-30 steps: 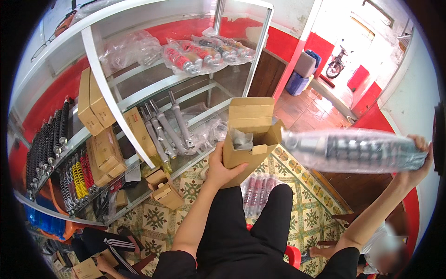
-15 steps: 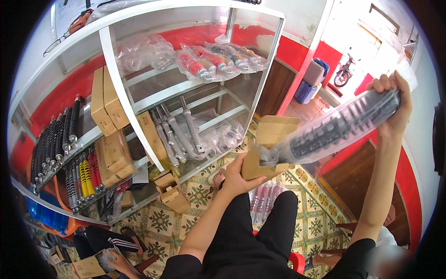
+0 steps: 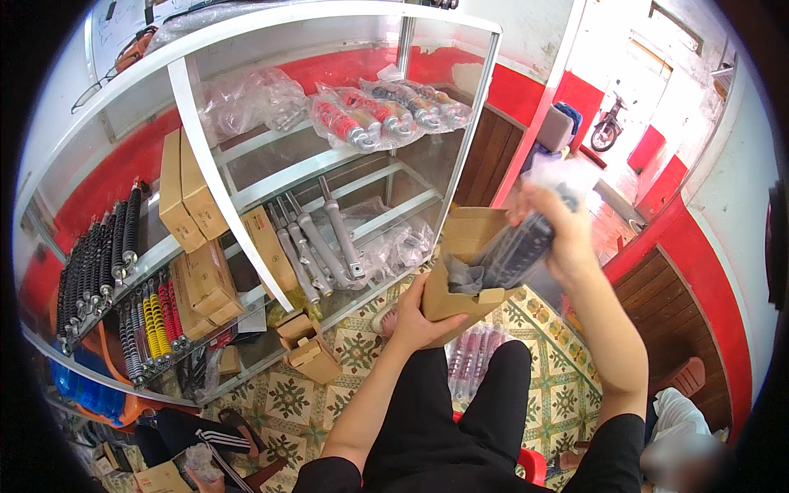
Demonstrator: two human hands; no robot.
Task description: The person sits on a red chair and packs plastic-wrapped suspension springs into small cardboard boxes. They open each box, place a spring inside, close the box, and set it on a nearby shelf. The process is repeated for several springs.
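Observation:
An open brown cardboard box [image 3: 448, 308] is held in front of my knees by my left hand [image 3: 413, 319], its fingers wrapped round the near side. My right hand [image 3: 561, 234] grips the upper end of a black coil-spring shock absorber [image 3: 511, 253] in clear plastic. The shock absorber's lower part is inside the box, tilted up to the right. Another piece of grey wrapped material [image 3: 466, 278] shows in the box opening; I cannot make out what it is. Several plastic-wrapped pinkish-red shock absorbers [image 3: 472, 355] lie between my legs.
A glass shelf unit [image 3: 185, 99] holds wrapped shock absorbers [image 3: 353, 115], silver fork tubes [image 3: 339, 226] and cardboard boxes [image 3: 193, 193]. Below it, an opened box [image 3: 308, 349] stands on the tiled floor. A co-worker's hand [image 3: 205, 481] is at lower left; another person [image 3: 678, 419] sits at right.
My right hand has come down and left toward the box with the shock absorber, and much less of it sticks out. The left hand stays on the box.

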